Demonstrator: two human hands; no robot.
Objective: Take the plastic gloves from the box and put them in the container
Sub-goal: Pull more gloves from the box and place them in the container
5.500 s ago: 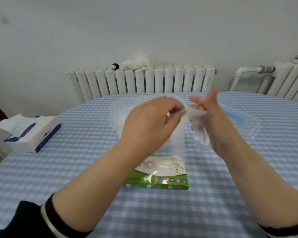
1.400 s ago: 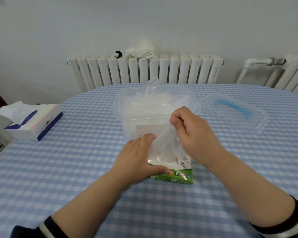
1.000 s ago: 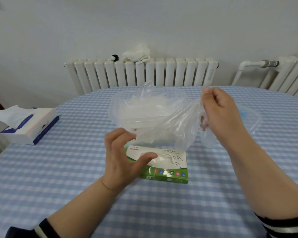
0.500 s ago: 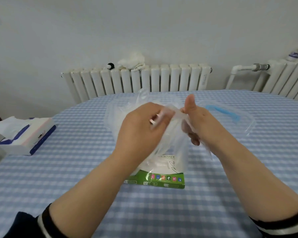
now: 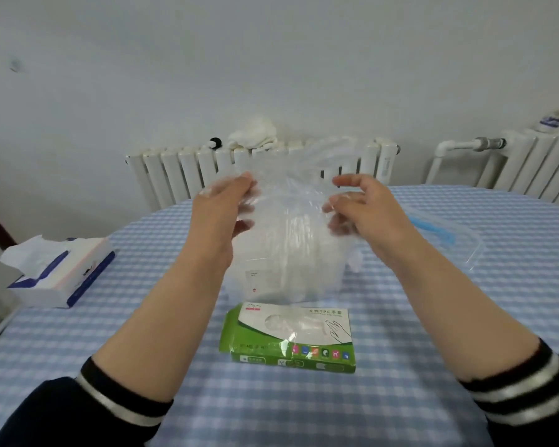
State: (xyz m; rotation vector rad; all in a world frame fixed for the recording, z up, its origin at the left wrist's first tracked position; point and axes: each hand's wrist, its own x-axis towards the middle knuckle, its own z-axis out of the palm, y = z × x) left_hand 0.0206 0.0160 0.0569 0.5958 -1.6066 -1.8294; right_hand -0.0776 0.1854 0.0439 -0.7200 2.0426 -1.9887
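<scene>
Clear plastic glove [image 5: 291, 201] stretched between both hands above container [image 5: 291, 269]

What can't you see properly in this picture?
- Head view: inside the container is hazy behind the plastic glove stretched between the left hand and right hand.
- Fingertips blur behind the film.
- Print on the glove box is too small to read.
- Lid: partly hidden by the right arm.

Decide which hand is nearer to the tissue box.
Left. The left hand is up over the table, right of the tissue box; the right hand is farther right still.
</scene>
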